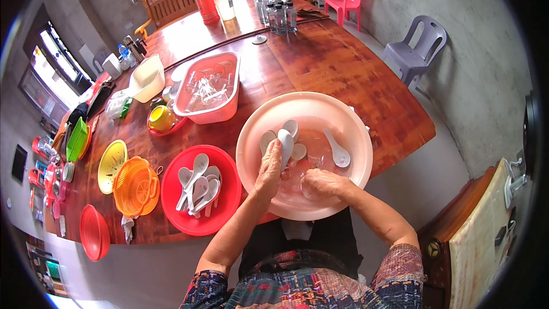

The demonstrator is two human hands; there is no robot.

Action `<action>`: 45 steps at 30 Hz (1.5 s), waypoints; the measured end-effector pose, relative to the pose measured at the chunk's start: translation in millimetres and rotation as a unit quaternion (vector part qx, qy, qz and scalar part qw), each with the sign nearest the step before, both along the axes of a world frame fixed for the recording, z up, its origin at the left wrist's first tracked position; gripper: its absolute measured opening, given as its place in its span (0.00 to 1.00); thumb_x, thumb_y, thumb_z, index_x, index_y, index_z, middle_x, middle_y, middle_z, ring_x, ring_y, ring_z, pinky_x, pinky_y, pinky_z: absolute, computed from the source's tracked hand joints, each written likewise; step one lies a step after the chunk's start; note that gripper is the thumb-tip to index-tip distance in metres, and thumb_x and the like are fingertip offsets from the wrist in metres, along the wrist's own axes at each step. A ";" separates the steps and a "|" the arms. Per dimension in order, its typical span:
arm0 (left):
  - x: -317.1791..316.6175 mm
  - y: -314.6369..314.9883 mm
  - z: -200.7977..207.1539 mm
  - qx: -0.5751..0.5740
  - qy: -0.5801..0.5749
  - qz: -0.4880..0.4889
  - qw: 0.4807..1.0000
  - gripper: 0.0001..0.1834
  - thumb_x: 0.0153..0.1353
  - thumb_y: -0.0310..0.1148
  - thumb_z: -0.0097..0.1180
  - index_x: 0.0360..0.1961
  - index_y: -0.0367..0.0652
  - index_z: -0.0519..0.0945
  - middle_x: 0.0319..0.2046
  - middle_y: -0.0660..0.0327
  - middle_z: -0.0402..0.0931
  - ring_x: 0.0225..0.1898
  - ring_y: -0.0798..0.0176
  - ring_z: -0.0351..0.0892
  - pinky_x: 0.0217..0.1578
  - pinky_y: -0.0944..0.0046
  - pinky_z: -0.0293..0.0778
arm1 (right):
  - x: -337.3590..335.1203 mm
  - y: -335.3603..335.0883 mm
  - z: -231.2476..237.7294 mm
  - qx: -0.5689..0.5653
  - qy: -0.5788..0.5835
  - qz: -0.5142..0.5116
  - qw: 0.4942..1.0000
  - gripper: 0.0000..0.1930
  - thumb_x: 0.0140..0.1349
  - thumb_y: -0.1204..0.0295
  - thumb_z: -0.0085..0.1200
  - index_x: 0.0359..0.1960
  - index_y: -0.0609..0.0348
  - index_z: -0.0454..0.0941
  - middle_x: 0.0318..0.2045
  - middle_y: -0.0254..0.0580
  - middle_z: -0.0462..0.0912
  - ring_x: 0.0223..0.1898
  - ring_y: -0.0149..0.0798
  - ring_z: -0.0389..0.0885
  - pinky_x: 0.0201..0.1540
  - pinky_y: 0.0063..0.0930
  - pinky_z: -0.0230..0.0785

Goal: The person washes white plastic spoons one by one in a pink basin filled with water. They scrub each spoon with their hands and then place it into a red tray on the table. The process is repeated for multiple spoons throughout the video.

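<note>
A wide pale pink basin (247, 137) of water stands at the table edge before me. My left hand (269, 173) is over its left side, fingers closed round a white soup spoon (285, 144); more white spoons cluster just beyond it. Low in the basin, my right hand (325, 184) has its fingers curled down at the water, and what they hold, if anything, is hidden. Another white spoon (341, 157) rests against the basin's right inner side. To the left, a red plate (229, 209) bears several white spoons (200, 187) in a loose pile.
Beyond the plate lie orange baskets (135, 186), a yellow colander (112, 166) and a red basket (94, 233) at the table edge. A pink tub (214, 115) holds clear glassware. Farther back stand a red thermos (205, 3) and several dark-capped bottles (277, 18).
</note>
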State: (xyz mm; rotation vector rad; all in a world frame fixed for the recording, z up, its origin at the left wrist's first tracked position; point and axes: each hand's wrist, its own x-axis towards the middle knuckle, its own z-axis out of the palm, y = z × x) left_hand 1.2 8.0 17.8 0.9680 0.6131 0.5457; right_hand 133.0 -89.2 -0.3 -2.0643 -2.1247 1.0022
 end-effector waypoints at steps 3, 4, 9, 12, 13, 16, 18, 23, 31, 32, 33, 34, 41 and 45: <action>-0.4 3.5 -12.1 0.043 0.001 -0.002 0.999 0.24 0.64 0.53 0.37 0.47 0.45 0.68 0.24 0.63 0.69 0.16 0.74 0.61 0.12 0.76 0.54 | -10.4 -7.0 20.2 0.314 0.161 -0.124 0.927 0.07 0.50 0.79 0.51 0.33 0.59 0.75 0.37 0.46 0.72 0.38 0.47 0.76 0.40 0.38 0.69; 0.2 1.1 -13.5 0.035 0.002 0.025 0.999 0.24 0.64 0.54 0.38 0.47 0.46 0.68 0.23 0.65 0.68 0.16 0.75 0.59 0.12 0.76 0.54 | -15.3 -4.4 31.4 0.376 0.183 -0.132 0.899 0.08 0.50 0.81 0.51 0.33 0.59 0.75 0.36 0.45 0.72 0.37 0.47 0.75 0.39 0.37 0.69; 0.8 6.1 -24.1 -0.084 -0.032 -0.003 0.996 0.23 0.63 0.56 0.39 0.45 0.48 0.68 0.20 0.70 0.64 0.14 0.77 0.55 0.11 0.76 0.50 | -33.9 18.7 45.9 0.541 0.130 -0.127 0.821 0.09 0.48 0.81 0.53 0.33 0.58 0.76 0.37 0.44 0.73 0.42 0.45 0.74 0.43 0.37 0.68; -5.9 1.5 -6.4 -0.117 -0.028 -0.068 0.990 0.20 0.63 0.54 0.40 0.40 0.50 0.70 0.19 0.70 0.63 0.13 0.79 0.54 0.11 0.76 0.48 | -13.2 35.1 42.9 0.544 0.093 -0.208 0.808 0.09 0.49 0.80 0.51 0.34 0.60 0.76 0.36 0.47 0.75 0.42 0.47 0.73 0.44 0.37 0.68; -3.3 -5.1 3.1 -0.110 -0.018 -0.065 0.992 0.19 0.63 0.54 0.40 0.38 0.50 0.70 0.19 0.69 0.63 0.13 0.79 0.54 0.11 0.76 0.47 | -4.9 39.7 40.0 0.534 0.090 -0.237 0.806 0.09 0.49 0.80 0.51 0.34 0.61 0.76 0.36 0.48 0.75 0.41 0.48 0.74 0.44 0.37 0.68; 3.4 -13.3 13.6 -0.053 -0.025 -0.047 0.997 0.17 0.62 0.51 0.45 0.40 0.48 0.70 0.21 0.67 0.66 0.15 0.76 0.59 0.13 0.76 0.53 | 8.6 47.7 26.1 0.425 0.309 -0.381 0.761 0.06 0.57 0.75 0.47 0.34 0.61 0.74 0.30 0.41 0.77 0.30 0.38 0.77 0.34 0.30 0.72; -0.5 -3.8 3.1 -0.054 -0.065 -0.074 0.994 0.17 0.62 0.48 0.46 0.44 0.48 0.70 0.23 0.66 0.69 0.17 0.74 0.64 0.16 0.75 0.59 | 11.0 49.0 22.1 0.288 0.524 -0.452 0.662 0.07 0.62 0.71 0.44 0.37 0.61 0.72 0.29 0.36 0.77 0.27 0.26 0.76 0.21 0.20 0.73; 4.9 -6.5 -1.9 0.083 -0.004 0.051 0.995 0.18 0.64 0.47 0.43 0.48 0.47 0.68 0.22 0.67 0.68 0.16 0.75 0.61 0.14 0.75 0.57 | -0.9 43.0 17.1 0.244 0.643 -0.457 0.563 0.05 0.62 0.73 0.45 0.38 0.60 0.68 0.29 0.38 0.76 0.24 0.27 0.75 0.18 0.19 0.72; -5.3 19.4 -18.4 -0.352 -0.113 -0.097 0.924 0.22 0.64 0.54 0.37 0.42 0.47 0.69 0.16 0.69 0.59 0.10 0.76 0.50 0.11 0.76 0.46 | -23.5 50.9 -4.0 0.395 0.492 -0.452 0.631 0.05 0.56 0.78 0.49 0.35 0.62 0.73 0.34 0.39 0.72 0.34 0.34 0.74 0.33 0.26 0.74; -6.8 18.1 -18.1 -0.334 -0.110 -0.097 0.931 0.22 0.63 0.54 0.38 0.39 0.46 0.68 0.16 0.69 0.59 0.11 0.76 0.50 0.11 0.75 0.46 | -25.3 53.5 0.5 0.455 0.347 -0.443 0.690 0.05 0.54 0.79 0.51 0.33 0.61 0.75 0.34 0.39 0.72 0.36 0.36 0.73 0.36 0.27 0.73; -6.3 15.7 -16.8 -0.315 -0.106 -0.096 0.938 0.22 0.63 0.55 0.39 0.36 0.45 0.67 0.17 0.69 0.59 0.11 0.76 0.50 0.11 0.75 0.46 | -26.8 55.9 5.8 0.501 0.192 -0.421 0.731 0.06 0.51 0.79 0.53 0.32 0.61 0.76 0.34 0.39 0.71 0.38 0.37 0.73 0.40 0.28 0.71; -4.9 12.5 -14.3 -0.297 -0.102 -0.097 0.945 0.22 0.62 0.55 0.39 0.33 0.45 0.67 0.18 0.68 0.59 0.11 0.76 0.50 0.11 0.75 0.46 | -29.6 54.0 12.0 0.490 0.225 -0.439 0.719 0.07 0.45 0.79 0.57 0.29 0.57 0.80 0.32 0.40 0.69 0.42 0.40 0.69 0.45 0.31 0.65; 1.9 8.0 -27.9 -0.214 -0.133 -0.064 0.966 0.24 0.67 0.50 0.29 0.55 0.46 0.64 0.51 0.56 0.68 0.48 0.60 0.71 0.47 0.59 0.69 | -40.2 46.7 20.9 0.509 0.066 -0.314 0.799 0.04 0.47 0.73 0.55 0.27 0.52 0.78 0.31 0.38 0.73 0.37 0.45 0.71 0.37 0.38 0.68; 0.9 10.4 -22.9 -0.207 -0.213 -0.094 0.950 0.25 0.67 0.47 0.28 0.56 0.42 0.62 0.53 0.55 0.67 0.54 0.56 0.67 0.57 0.56 0.60 | -42.8 41.0 18.9 0.483 0.100 -0.279 0.824 0.03 0.47 0.73 0.54 0.25 0.56 0.77 0.29 0.41 0.75 0.35 0.47 0.73 0.38 0.39 0.67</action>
